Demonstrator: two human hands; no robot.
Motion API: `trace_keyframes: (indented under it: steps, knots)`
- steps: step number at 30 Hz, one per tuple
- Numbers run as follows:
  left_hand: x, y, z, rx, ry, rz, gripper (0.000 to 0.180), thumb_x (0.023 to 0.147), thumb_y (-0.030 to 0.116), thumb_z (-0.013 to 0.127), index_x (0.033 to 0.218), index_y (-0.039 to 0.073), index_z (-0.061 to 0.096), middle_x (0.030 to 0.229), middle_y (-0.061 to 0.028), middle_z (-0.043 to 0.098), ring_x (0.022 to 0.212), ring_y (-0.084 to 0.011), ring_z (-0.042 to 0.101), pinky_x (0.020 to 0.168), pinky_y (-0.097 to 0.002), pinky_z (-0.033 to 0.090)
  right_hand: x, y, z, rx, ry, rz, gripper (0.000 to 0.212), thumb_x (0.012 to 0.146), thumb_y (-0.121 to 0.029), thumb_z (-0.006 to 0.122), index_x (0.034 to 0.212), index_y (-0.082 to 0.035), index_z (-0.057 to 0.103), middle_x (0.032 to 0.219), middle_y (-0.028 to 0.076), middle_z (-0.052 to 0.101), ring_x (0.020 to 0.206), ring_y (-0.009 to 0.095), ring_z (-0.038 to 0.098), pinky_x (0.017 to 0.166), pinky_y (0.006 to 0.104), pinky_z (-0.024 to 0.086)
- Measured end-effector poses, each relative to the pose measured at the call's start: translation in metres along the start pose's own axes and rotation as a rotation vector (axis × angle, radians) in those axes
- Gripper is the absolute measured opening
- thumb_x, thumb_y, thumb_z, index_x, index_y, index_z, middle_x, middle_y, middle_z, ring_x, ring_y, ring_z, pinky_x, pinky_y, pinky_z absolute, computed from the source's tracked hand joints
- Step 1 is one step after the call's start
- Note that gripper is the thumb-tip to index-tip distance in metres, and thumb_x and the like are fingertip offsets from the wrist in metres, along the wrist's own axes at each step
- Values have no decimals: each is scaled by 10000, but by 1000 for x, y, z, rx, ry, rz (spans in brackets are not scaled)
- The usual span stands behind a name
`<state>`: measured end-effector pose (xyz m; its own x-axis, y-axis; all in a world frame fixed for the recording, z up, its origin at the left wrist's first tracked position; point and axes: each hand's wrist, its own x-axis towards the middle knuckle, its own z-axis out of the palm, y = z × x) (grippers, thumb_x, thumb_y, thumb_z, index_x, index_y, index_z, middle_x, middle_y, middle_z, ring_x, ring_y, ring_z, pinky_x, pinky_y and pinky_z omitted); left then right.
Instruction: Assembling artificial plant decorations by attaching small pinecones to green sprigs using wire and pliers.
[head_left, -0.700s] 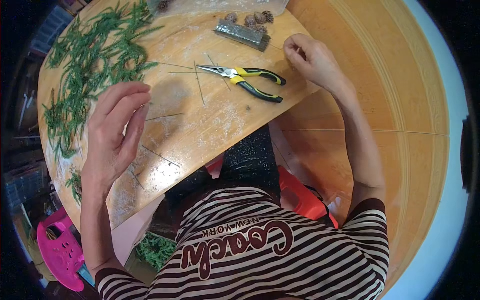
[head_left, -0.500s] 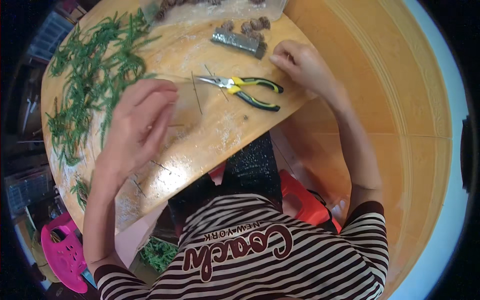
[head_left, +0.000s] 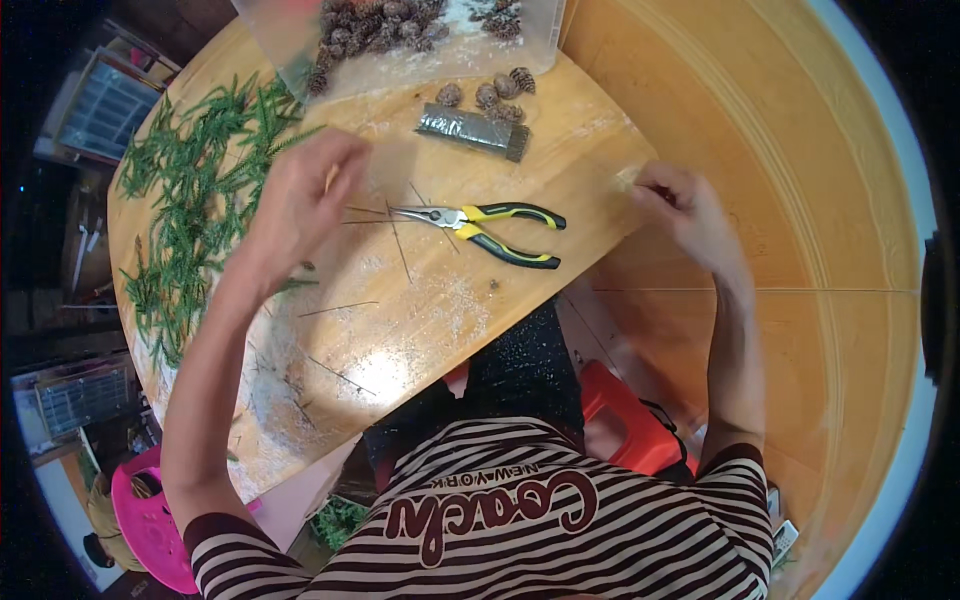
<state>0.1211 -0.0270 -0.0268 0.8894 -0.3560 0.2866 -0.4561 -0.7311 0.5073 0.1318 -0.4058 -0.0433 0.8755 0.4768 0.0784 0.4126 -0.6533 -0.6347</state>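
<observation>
Spreading wider around the pliers than before, blurred left hand and right hand, each seemingly pinched together.

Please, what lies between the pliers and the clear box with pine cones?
The head view shows a shiny wrapped bundle and several loose pine cones there.

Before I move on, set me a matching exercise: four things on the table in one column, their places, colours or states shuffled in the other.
1. Pliers
2. Plastic bin
3. Green sprigs
4. Wrapped bundle

A. Spread over the left side of the table
B. Yellow and black handles
C. Between the loose pine cones and the pliers
D. Pine cones heaped inside

Pairs: 1-B, 2-D, 3-A, 4-C
</observation>
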Motion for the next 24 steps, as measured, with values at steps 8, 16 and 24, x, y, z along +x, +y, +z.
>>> trace_keyframes:
  steps: [8,16,24]
  knots:
    - [119,-66,21,106,71,-278,264,843,237,545,956,19,641,792,-158,657,715,-319,623,705,-386,479,-1,-24,28,477,163,9,143,884,-77,580,764,-10,542,678,-28,437,640,66,412,572,217,334]
    - [169,-58,52,469,24,-423,458,810,450,586,922,10,650,812,-176,660,803,-328,640,750,-414,484,3,-41,39,426,302,-70,102,875,-43,587,792,8,557,682,-19,449,640,61,414,566,204,326]
    - [148,-72,55,258,-1,-121,326,821,319,617,995,43,630,892,-156,646,836,-307,619,777,-394,471,7,-47,46,523,318,-52,88,883,-42,579,813,11,571,699,-19,468,649,51,418,571,194,328]
